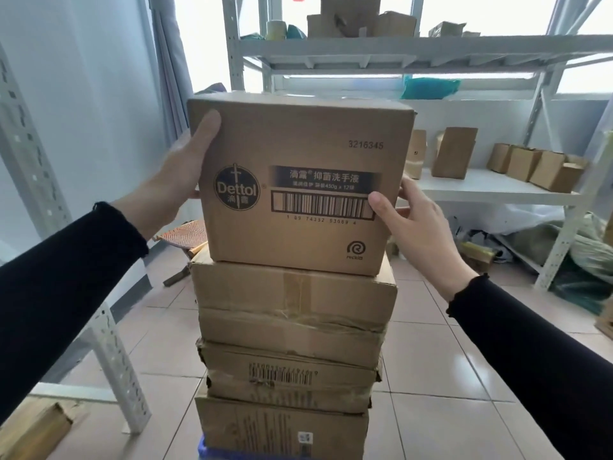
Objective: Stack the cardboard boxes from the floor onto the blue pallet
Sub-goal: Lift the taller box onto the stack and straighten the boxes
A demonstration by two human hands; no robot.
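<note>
A Dettol cardboard box (298, 154) sits on top of a stack of three other cardboard boxes: a taped one (292, 310), a crumpled one with a barcode (288, 376) and a bottom one (278, 429). A sliver of the blue pallet (203, 448) shows under the stack at the bottom edge. My left hand (175, 180) grips the Dettol box's upper left side. My right hand (414, 224) grips its lower right edge, thumb on the front face. The box rests slightly skewed on the taped box.
White metal shelving (414, 51) stands behind the stack, holding small cardboard boxes (534, 167) and teal bags (428, 86). A white shelf upright (109, 353) stands at the left. A loose cardboard box (36, 426) lies on the tiled floor at the lower left. Bags lie under the right shelf.
</note>
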